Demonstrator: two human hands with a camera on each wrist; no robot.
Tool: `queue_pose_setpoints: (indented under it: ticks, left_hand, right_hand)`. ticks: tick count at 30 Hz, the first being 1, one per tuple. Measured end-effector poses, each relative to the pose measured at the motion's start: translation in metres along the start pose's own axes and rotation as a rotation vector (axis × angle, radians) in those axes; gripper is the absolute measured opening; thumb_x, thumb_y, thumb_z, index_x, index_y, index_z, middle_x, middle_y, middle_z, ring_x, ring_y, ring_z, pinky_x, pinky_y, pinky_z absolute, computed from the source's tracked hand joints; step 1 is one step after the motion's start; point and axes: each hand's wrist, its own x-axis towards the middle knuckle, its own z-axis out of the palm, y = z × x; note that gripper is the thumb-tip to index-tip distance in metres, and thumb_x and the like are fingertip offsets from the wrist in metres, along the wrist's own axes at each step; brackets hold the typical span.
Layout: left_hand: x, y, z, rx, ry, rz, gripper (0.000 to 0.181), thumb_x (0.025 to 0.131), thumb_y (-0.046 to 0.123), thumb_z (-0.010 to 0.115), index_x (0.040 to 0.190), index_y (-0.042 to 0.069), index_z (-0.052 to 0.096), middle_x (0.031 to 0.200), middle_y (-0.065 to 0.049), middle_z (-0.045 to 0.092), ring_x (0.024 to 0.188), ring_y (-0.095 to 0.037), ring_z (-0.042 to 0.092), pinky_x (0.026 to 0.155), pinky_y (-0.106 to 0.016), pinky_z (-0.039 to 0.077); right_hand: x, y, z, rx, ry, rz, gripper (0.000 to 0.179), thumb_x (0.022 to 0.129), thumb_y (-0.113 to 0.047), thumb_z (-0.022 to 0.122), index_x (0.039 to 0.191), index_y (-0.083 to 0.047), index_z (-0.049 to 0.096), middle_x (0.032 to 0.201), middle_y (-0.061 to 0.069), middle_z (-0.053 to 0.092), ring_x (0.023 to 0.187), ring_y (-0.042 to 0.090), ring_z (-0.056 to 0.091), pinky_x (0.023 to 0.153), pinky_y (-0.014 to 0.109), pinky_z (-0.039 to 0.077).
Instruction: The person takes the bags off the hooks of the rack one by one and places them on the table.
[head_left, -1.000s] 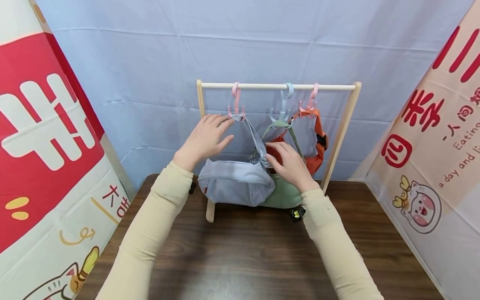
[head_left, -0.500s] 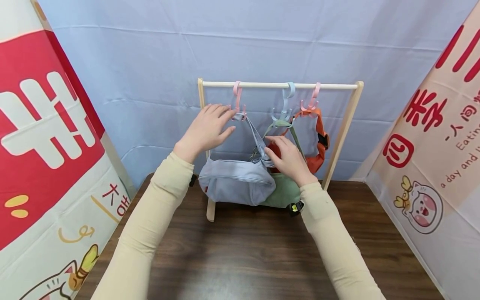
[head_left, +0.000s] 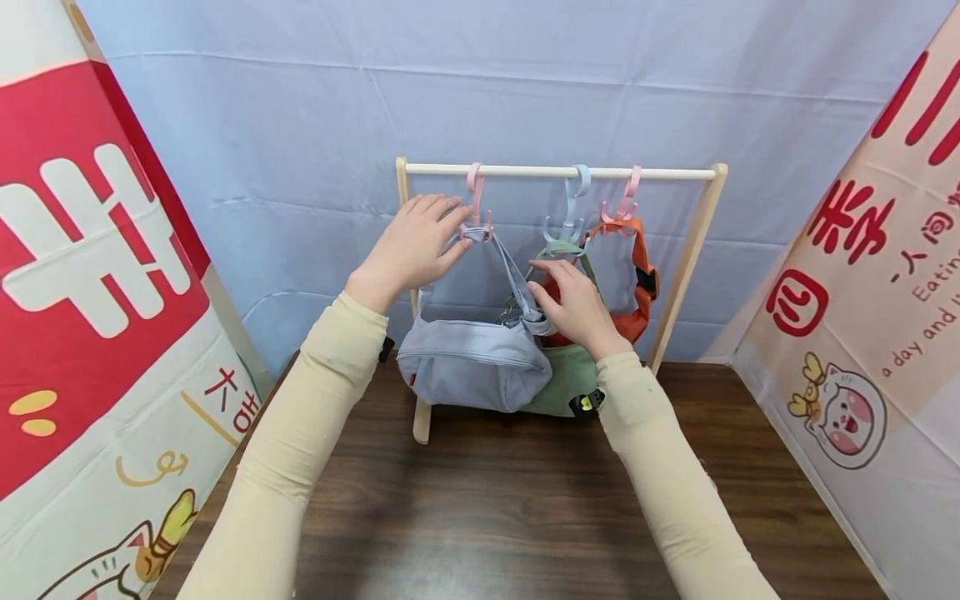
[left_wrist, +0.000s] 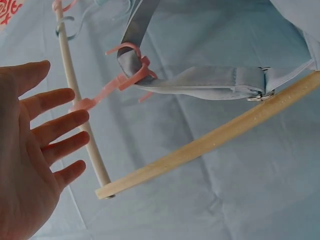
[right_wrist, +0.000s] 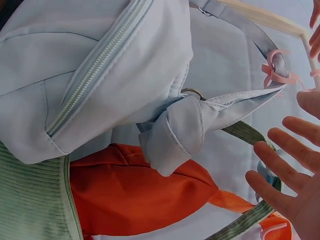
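Observation:
A light blue-grey bag (head_left: 472, 367) hangs by its strap (left_wrist: 205, 82) from the left pink hook (left_wrist: 132, 72) on the rack. The strap is knotted (right_wrist: 177, 132) at the bag's right end. My left hand (head_left: 416, 246) is beside that hook; in the left wrist view its fingers are spread and hold nothing. My right hand (head_left: 573, 304) hovers in front of the straps, fingers extended and apart from the bag in the right wrist view. Behind are a green corduroy bag (right_wrist: 32, 195) on a blue hook (head_left: 567, 208) and an orange bag (right_wrist: 135, 192) on another pink hook (head_left: 622, 200).
The rack has a white bar (head_left: 517, 171) and wooden legs (head_left: 686, 267). It stands near the back of a dark wooden table (head_left: 480, 508). A pale blue cloth (head_left: 315, 108) hangs behind, with printed cloths (head_left: 97, 292) at both sides.
Both hands have risen slightly, the left one away from the strap at the hook and the right one up off the knot. The bags hang almost where they were.

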Motion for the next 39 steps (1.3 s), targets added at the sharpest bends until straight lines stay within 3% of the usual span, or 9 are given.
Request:
queue_pose_setpoints:
  ticks: [6,12,30,39]
  left_hand:
    - [0.006,-0.001,-0.007,0.008,0.030,0.007,0.048,0.098,0.036,0.045,0.139,0.010,0.048,0.142,-0.014,0.046,0.133,-0.032,0.038,0.114,-0.043,0.023]
    - [0.011,-0.002,-0.013,0.017,0.006,0.000,0.050,0.099,0.038,0.043,0.141,0.011,0.045,0.145,-0.014,0.043,0.135,-0.033,0.036,0.115,-0.044,0.021]
    - [0.030,-0.005,-0.021,0.023,0.011,0.001,0.051,0.098,0.037,0.046,0.143,0.013,0.042,0.146,-0.010,0.043,0.135,-0.030,0.038,0.113,-0.045,0.026]
    - [0.040,-0.007,-0.026,0.038,-0.061,-0.015,0.051,0.099,0.037,0.044,0.144,0.012,0.041,0.147,-0.010,0.042,0.135,-0.031,0.037,0.115,-0.043,0.023]
  right_hand:
    - [0.005,-0.001,0.000,-0.015,-0.013,0.011,0.043,0.096,-0.036,0.053,0.133,-0.013,0.054,0.129,0.009,0.056,0.117,0.026,0.054,0.098,0.044,0.044]
    - [0.009,-0.001,0.000,0.003,-0.005,0.031,0.041,0.096,-0.034,0.055,0.132,-0.013,0.055,0.127,0.010,0.057,0.109,0.025,0.057,0.092,0.043,0.047]
    - [0.018,-0.001,-0.005,0.036,-0.023,0.062,0.041,0.097,-0.030,0.053,0.133,-0.010,0.054,0.127,0.010,0.057,0.109,0.026,0.058,0.093,0.044,0.048]
    - [0.021,0.002,-0.003,0.079,-0.050,0.089,0.042,0.097,-0.029,0.053,0.133,-0.009,0.053,0.126,0.012,0.057,0.107,0.027,0.059,0.092,0.044,0.049]
